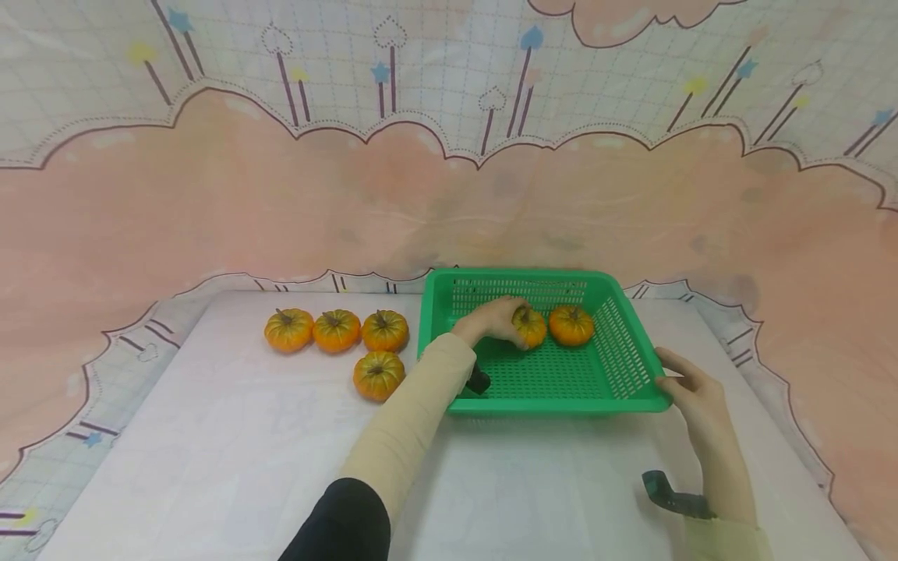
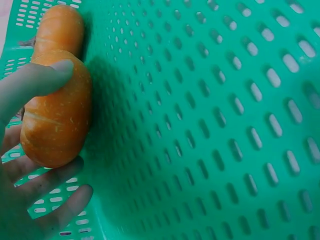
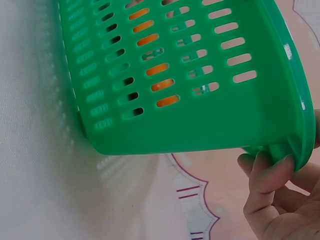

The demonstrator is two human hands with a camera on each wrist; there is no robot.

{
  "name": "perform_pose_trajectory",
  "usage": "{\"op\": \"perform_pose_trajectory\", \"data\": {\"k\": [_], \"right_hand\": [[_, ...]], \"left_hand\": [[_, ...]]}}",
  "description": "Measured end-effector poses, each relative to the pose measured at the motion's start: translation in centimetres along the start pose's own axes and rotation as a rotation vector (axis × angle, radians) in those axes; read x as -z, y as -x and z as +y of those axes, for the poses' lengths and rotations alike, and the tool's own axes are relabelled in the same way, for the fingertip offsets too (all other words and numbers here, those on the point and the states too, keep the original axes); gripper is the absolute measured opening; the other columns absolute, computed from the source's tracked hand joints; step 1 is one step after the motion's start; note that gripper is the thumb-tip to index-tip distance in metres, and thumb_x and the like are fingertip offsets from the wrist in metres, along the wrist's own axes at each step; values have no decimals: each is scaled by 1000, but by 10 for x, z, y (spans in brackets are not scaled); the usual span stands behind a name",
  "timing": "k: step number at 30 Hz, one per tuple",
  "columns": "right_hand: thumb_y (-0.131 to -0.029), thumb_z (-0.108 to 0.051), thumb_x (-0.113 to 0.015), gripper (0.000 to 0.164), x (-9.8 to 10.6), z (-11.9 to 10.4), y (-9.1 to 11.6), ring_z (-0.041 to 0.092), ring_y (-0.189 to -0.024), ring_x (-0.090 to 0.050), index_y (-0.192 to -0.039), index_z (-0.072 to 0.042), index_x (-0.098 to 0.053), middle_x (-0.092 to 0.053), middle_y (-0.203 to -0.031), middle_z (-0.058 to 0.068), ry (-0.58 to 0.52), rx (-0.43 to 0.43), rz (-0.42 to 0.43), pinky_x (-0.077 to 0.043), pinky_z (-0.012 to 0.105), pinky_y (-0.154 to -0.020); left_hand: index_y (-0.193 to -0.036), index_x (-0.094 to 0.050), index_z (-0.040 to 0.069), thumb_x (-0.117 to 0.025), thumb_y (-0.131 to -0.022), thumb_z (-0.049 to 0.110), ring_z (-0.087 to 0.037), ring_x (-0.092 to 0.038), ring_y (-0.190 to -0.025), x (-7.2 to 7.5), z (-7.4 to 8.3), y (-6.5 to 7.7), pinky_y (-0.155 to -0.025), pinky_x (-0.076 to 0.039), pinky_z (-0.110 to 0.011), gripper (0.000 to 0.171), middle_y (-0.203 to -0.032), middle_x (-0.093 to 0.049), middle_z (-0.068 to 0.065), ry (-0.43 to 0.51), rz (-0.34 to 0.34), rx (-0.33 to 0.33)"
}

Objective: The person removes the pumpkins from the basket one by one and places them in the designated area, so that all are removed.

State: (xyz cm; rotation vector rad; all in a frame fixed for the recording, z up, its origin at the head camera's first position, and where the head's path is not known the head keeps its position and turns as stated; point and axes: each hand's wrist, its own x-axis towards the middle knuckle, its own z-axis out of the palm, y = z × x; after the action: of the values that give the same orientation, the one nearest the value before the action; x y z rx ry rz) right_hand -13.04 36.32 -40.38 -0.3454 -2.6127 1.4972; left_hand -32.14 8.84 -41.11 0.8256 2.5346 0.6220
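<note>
In the head view my left hand (image 1: 496,320) reaches into the green plastic basket (image 1: 522,407) and holds a small orange pumpkin (image 1: 531,328). The left wrist view shows the thumb pressed on that pumpkin (image 2: 60,120), with the fingers spread along its other side. A second pumpkin (image 1: 571,325) lies right beside it in the basket, on the side away from the hand. At the basket's near right corner my right hand (image 1: 694,393) grips the rim; in the right wrist view its fingertips (image 3: 280,172) curl under the rim's edge.
Several more pumpkins sit on the white tabletop (image 1: 231,436) left of the basket: three in a row, the rightmost a pumpkin (image 1: 384,331) with another pumpkin (image 1: 379,375) just in front. A patterned pink cloth (image 1: 351,202) hangs behind and around the table.
</note>
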Motion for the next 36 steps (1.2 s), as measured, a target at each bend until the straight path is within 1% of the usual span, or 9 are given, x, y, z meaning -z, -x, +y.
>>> {"op": "perform_pose_trajectory", "data": {"k": [5, 8, 12, 15, 23, 27, 31, 34, 36], "right_hand": [[-99, -21, -50, 51, 0, 0, 0, -8, -81, -58, -146, -4, -40, -52, -97, -33, 7, 1, 1, -37, 10, -77], [-99, -23, -49, 51, 0, 0, 1, -9, -82, -57, -146, -6, -39, -51, -98, -34, 19, -15, 3, -37, 15, -80], [-99, -25, -49, 52, 0, 1, 2, -9, -83, -56, -147, -7, -39, -49, -100, -35, 26, -31, 5, -36, 22, -85], [-99, -25, -49, 51, 0, 1, 2, -9, -83, -57, -147, -8, -39, -49, -100, -35, 26, -27, 8, -36, 20, -84], [-99, -24, -50, 51, -3, -1, 3, -8, -82, -57, -147, -8, -39, -53, -95, -33, 11, -27, 0, -36, 21, -85], [-99, -23, -50, 52, -5, 0, 2, -8, -82, -58, -147, -7, -39, -52, -96, -34, 15, -31, -3, -37, 17, -83], [-99, -24, -49, 52, -4, 0, 1, -9, -81, -57, -148, -8, -38, -52, -94, -33, 15, -43, 0, -37, 26, -89], [-99, -24, -48, 52, -2, -1, 2, -9, -80, -57, -148, -8, -37, -52, -93, -32, 2, -46, -1, -39, 40, -97], [-99, -24, -48, 52, -2, -2, 2, -9, -80, -57, -148, -8, -38, -53, -92, -31, -18, -40, -4, -36, 51, -101]], "left_hand": [[-146, -39, 19, -77, -79, 37, -25, -40, -138, 2, 4, 0, -109, -40, -42, 79, -151, -40, -6, -21, 42, 19], [-146, -40, 19, -77, -79, 38, -24, -45, -134, 3, 7, 0, -107, -42, -42, 79, -148, -43, -5, -38, 66, 16], [-146, -39, 19, -77, -78, 40, -26, -46, -133, 5, 11, 0, -105, -44, -45, 80, -150, -41, -8, -78, 109, 40], [-146, -39, 19, -77, -78, 41, -28, -47, -132, 7, 14, 2, -103, -45, -47, 82, -152, -39, -10, -88, 139, 67], [-147, -38, 18, -78, -77, 43, -29, -55, -121, 11, 19, 11, -98, -48, -49, 84, -145, -45, -9, -100, 189, 124], [-145, -41, 18, -78, -76, 43, -28, -57, -118, 14, 21, 16, -95, -50, -48, 82, -140, -49, -7, -112, 210, 128], [-142, -44, 17, -79, -75, 43, -26, -57, -116, 20, 25, 20, -94, -50, -47, 80, -136, -51, -6, -113, 227, 106], [-141, -45, 17, -79, -75, 43, -27, -57, -117, 25, 28, 24, -95, -50, -48, 79, -137, -51, -6, -103, 235, 105], [-141, -44, 18, -79, -75, 44, -28, -56, -119, 27, 29, 27, -97, -48, -49, 80, -140, -49, -7, -93, 240, 113]]}}
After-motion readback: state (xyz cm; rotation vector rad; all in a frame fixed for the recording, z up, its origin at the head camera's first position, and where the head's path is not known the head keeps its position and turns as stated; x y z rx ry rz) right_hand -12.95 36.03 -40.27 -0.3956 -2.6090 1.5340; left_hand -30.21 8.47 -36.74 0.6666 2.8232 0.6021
